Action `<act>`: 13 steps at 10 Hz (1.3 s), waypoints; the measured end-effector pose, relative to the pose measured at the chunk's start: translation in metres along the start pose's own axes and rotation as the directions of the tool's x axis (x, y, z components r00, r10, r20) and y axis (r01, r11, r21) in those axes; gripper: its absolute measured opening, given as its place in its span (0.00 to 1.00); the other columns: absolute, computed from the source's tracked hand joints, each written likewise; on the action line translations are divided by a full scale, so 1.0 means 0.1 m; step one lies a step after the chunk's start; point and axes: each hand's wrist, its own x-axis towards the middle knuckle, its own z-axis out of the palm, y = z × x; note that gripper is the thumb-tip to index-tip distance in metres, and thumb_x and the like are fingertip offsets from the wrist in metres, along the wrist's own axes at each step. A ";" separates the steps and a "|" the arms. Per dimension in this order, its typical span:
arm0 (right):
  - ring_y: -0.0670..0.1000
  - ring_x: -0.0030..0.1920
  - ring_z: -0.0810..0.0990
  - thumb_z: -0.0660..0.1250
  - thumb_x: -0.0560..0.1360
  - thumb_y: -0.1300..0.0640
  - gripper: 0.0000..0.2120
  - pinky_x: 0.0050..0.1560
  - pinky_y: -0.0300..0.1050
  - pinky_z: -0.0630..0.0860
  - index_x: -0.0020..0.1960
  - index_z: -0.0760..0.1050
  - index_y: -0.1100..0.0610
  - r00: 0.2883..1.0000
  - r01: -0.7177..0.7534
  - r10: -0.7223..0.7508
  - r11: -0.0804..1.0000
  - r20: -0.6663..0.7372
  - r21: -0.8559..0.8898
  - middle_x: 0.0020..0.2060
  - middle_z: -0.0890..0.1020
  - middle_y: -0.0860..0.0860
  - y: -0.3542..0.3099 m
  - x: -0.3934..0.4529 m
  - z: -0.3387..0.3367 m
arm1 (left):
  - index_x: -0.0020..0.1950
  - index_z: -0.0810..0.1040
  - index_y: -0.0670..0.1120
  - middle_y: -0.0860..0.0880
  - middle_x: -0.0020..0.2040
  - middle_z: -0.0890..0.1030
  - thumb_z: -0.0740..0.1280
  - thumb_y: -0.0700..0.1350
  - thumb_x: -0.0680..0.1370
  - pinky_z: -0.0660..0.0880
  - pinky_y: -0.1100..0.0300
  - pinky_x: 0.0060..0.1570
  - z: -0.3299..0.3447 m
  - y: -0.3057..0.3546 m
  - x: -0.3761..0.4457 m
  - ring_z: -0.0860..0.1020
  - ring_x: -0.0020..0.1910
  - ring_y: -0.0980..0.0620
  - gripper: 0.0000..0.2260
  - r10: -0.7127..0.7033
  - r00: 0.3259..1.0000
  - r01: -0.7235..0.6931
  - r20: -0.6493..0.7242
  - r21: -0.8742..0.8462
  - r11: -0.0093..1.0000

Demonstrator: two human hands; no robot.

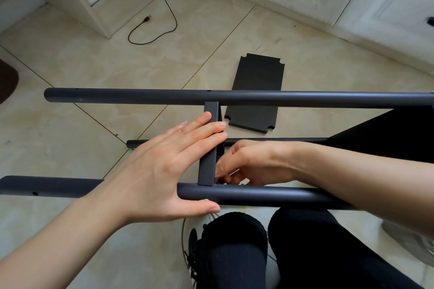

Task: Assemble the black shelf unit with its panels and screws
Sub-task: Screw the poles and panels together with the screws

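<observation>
1. I see my left hand [164, 166] laid flat with straight fingers against the crossbar [208, 148]; its thumb sits under the near tube [258, 195].
2. My right hand [246, 164] is just right of the crossbar, fingers curled at its lower end; I cannot tell what they pinch.
3. The far tube [234, 98] meets the crossbar's upper end; a loose black panel [256, 94] lies on the floor [94, 65] beyond it.
</observation>
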 end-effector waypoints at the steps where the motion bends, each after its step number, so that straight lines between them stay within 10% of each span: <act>1: 0.48 0.38 0.69 0.66 0.79 0.57 0.05 0.47 0.46 0.66 0.49 0.77 0.59 1.000 0.016 -0.017 0.999 -0.022 -0.035 0.42 0.72 0.57 0.01 0.03 0.03 | 0.80 0.63 0.47 0.56 0.81 0.58 0.65 0.71 0.73 0.57 0.52 0.76 0.00 0.00 0.00 0.54 0.81 0.54 0.43 0.000 1.000 0.000 0.002 -0.001 1.000; 13: 0.47 0.34 0.68 0.66 0.78 0.61 0.09 0.41 0.43 0.65 0.38 0.76 0.58 0.999 0.045 -0.044 0.998 0.012 -0.054 0.30 0.72 0.49 0.00 0.02 -0.03 | 0.80 0.63 0.47 0.55 0.81 0.59 0.67 0.70 0.73 0.56 0.52 0.77 -0.02 0.01 0.01 0.54 0.81 0.54 0.43 -0.011 1.000 0.011 0.010 0.005 1.000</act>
